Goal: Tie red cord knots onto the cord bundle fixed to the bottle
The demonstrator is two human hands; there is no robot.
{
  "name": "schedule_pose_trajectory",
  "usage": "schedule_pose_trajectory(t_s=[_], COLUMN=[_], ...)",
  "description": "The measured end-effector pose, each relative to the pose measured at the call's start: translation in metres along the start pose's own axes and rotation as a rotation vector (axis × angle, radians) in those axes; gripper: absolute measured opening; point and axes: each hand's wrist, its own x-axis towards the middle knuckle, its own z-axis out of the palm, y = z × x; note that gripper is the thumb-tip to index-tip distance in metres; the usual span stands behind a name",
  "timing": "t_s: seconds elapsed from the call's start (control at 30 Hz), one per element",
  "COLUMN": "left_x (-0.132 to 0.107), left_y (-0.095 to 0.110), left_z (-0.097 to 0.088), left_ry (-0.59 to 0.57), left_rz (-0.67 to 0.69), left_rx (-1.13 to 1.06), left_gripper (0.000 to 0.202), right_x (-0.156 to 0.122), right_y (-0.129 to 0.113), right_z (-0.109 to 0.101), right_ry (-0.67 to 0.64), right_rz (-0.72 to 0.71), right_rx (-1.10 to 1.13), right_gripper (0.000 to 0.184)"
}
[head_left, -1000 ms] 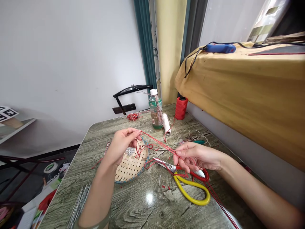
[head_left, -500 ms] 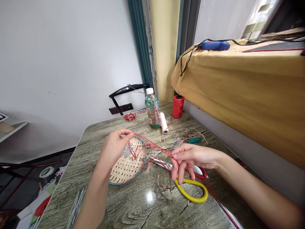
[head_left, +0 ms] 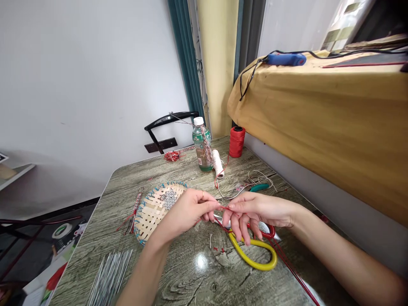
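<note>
My left hand [head_left: 194, 208] and my right hand [head_left: 251, 212] meet fingertip to fingertip above the table. Each one pinches the red cord [head_left: 225, 208], and only a short piece shows between them. Under my right hand lie scissors with a yellow handle [head_left: 255, 267] and a red handle; my fingers hide part of them. Behind my left hand sits a round woven bamboo basket [head_left: 153, 212] with blue lacing on its rim. A cluster of silvery beads [head_left: 170, 199] lies in it. More red cord [head_left: 296, 276] trails off to the lower right.
A bottle [head_left: 202, 146] with twisted thread, a white thread spool [head_left: 218, 164] and a red thread spool [head_left: 236, 142] stand farther back. Thin metal rods [head_left: 110, 276] lie front left. A teal-handled tool [head_left: 259, 187] is at right, near a yellow-draped surface [head_left: 312, 127].
My left hand has moved right, from over the basket to my right hand. The stretch of red cord between them is now much shorter. My right hand has barely moved.
</note>
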Motion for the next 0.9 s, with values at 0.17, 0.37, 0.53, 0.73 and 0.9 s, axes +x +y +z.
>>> schedule_pose_trajectory(t_s=[0.17,0.37,0.53,0.73,0.9], left_x=[-0.002,-0.005,-0.005,-0.010,-0.012], left_y=[0.000,0.000,0.001,0.005,0.004], left_z=[-0.007,-0.008,-0.009,-0.013,-0.016], left_ry=[0.033,0.017,0.044,0.099,0.099], left_rz=[0.025,0.013,0.002,-0.038,-0.032], left_rx=[0.015,0.014,0.023,0.053,0.043], left_gripper=[0.022,0.023,0.021,0.022,0.023], right_x=[-0.001,0.002,0.007,0.007,0.005], right_y=[-0.004,0.000,0.005,0.003,-0.001], right_z=[0.001,0.001,-0.001,-0.005,-0.007], right_ry=[-0.008,0.082,0.239,0.402,0.403], right_rz=[0.016,-0.016,-0.062,-0.148,-0.142], right_rx=[0.025,0.028,-0.057,-0.137,-0.187], right_gripper=[0.036,0.026,0.023,0.018,0.019])
